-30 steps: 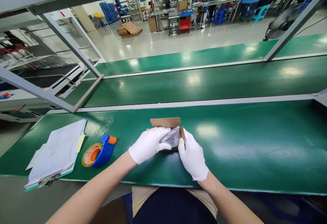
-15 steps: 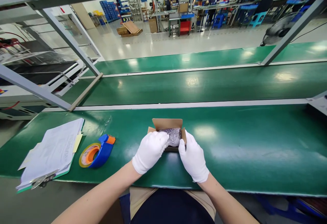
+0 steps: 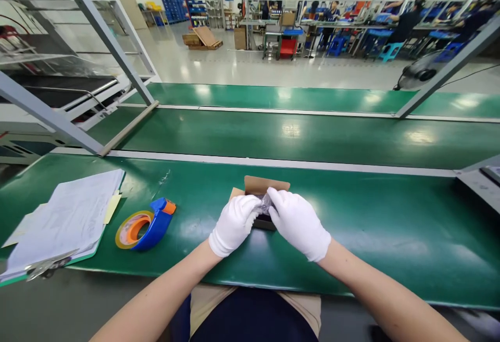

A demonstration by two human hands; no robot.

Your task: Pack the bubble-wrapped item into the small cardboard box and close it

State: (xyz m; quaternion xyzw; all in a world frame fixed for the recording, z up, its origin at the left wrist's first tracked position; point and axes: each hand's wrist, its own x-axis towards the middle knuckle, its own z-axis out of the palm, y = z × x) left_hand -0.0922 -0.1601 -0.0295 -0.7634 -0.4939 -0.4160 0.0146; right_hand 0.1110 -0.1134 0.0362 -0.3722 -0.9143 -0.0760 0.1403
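A small open cardboard box (image 3: 267, 182) stands on the green bench, its back flap raised. In its opening shows a bubble-wrapped item (image 3: 265, 204), mostly covered by my fingers. My left hand (image 3: 236, 223), in a white glove, pinches the wrap at the box's left side. From the right, my gloved right hand (image 3: 297, 221) reaches over the box, its fingertips closed on the same wrap. What lies inside the wrapping I cannot make out.
A blue tape dispenser (image 3: 157, 230) with a roll of tape lies left of the box. Further left is a clipboard with papers (image 3: 70, 214). Behind the bench runs a green conveyor belt (image 3: 234, 133); a metal post (image 3: 111, 45) rises at left. People sit at far workstations.
My right hand has moved from the box's right side up over its opening, onto the bubble wrap. My left hand still grips the wrap. The camera view has tilted slightly.
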